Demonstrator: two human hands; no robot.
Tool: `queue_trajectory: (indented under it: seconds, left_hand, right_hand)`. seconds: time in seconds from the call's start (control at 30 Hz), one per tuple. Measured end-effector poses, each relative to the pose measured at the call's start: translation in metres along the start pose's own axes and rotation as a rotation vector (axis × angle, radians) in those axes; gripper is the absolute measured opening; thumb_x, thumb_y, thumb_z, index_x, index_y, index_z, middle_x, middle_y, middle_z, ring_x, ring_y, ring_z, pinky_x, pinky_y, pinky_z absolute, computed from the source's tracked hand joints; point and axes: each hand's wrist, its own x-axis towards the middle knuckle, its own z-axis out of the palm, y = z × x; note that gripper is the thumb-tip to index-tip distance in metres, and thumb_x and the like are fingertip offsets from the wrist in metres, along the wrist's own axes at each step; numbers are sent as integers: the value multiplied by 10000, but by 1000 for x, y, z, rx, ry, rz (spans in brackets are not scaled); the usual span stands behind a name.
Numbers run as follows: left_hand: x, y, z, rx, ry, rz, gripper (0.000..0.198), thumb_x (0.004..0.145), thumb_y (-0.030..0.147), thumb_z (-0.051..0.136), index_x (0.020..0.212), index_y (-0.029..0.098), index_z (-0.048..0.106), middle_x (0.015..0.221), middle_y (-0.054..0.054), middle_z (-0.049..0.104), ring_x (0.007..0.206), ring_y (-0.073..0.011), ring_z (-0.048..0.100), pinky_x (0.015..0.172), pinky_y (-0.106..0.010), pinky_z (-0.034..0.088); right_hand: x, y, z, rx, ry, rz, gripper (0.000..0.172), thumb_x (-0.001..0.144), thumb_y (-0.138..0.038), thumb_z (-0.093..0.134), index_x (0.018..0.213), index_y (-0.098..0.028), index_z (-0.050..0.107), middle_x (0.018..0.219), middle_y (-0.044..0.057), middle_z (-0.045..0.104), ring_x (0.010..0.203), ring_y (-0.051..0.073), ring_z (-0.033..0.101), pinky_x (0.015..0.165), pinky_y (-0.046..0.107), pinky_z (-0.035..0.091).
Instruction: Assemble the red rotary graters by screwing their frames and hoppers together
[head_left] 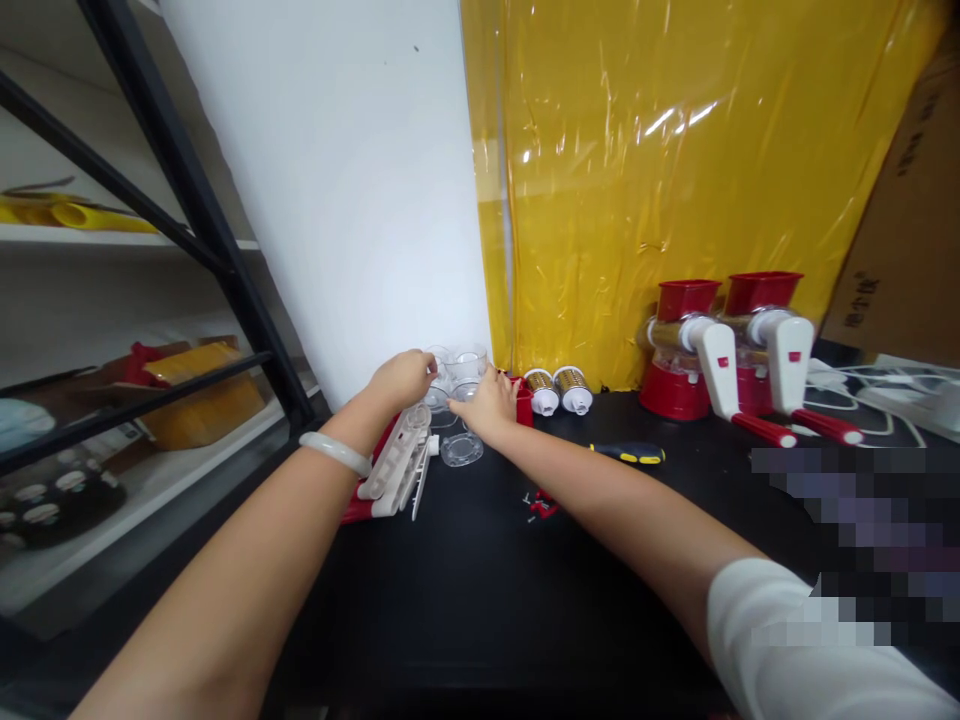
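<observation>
Two clear plastic housings (469, 362) stand side by side at the back of the black table. My right hand (489, 405) curls around the right one, thumb in front and fingers behind. At the left housing, my left hand (405, 380) has its fingers bent together on the edge; the exact grip is partly hidden. Below the hands lies a clear flat plastic piece (462, 450). White crank handles (397, 462) with red grips rest under my left wrist. Red parts (524, 402) show behind my right hand, beside two metal grater drums (574, 390) with white ends.
Small red pieces (544, 506) and screws lie below my right forearm. Beyond it is a yellow-black screwdriver (631, 454). Two assembled red rotary graters (679, 390) stand at right, near white cables (862, 390). A black-framed shelf (217, 250) flanks the left side.
</observation>
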Motion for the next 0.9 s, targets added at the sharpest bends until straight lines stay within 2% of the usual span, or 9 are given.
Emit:
queue_trajectory:
  seconds: [0.33, 0.47, 0.57, 0.73, 0.9]
  left_hand:
    - [5, -4, 2, -26, 5, 13, 312, 889, 297, 514, 1038, 171, 757, 1021, -138, 743, 937, -260, 682, 837, -328, 493]
    - [6, -5, 0, -2, -12, 23, 341, 905, 313, 488, 1055, 165, 757, 1050, -140, 752, 968, -256, 685, 853, -323, 499]
    - [5, -3, -3, 22, -37, 6, 350, 911, 305, 485, 1078, 157, 755, 1088, -136, 753, 994, -251, 688, 862, -315, 505]
    - [4, 0, -6, 31, -47, 8, 360, 929, 296, 475, 1102, 154, 756, 1111, -145, 751, 1012, -257, 693, 873, -324, 508]
    - [4, 2, -7, 37, -56, 0, 353, 935, 293, 478, 1109, 160, 755, 1118, -139, 755, 1016, -264, 696, 866, -324, 505]
  right_hand:
    - [4, 7, 9, -72, 6, -37, 1000, 725, -502, 825, 1503, -95, 344, 1477, 282, 525, 1517, 409, 301, 1228, 649, 92]
    - [7, 8, 8, -131, -36, -30, 1031, 764, -510, 797, 1548, -62, 298, 1482, 290, 518, 1538, 400, 259, 1230, 635, 69]
    - [8, 7, 4, -222, -104, -5, 1035, 805, -493, 763, 1576, -33, 247, 1554, 271, 446, 1562, 360, 210, 1253, 565, 38]
    - [11, 7, 0, -298, -176, -9, 1039, 838, -460, 731, 1597, 2, 192, 1658, 265, 245, 1587, 308, 139, 1272, 485, 15]
    - [14, 8, 1, -310, -171, -8, 1053, 836, -462, 730, 1607, -15, 169, 1648, 277, 259, 1589, 305, 134, 1264, 519, -11]
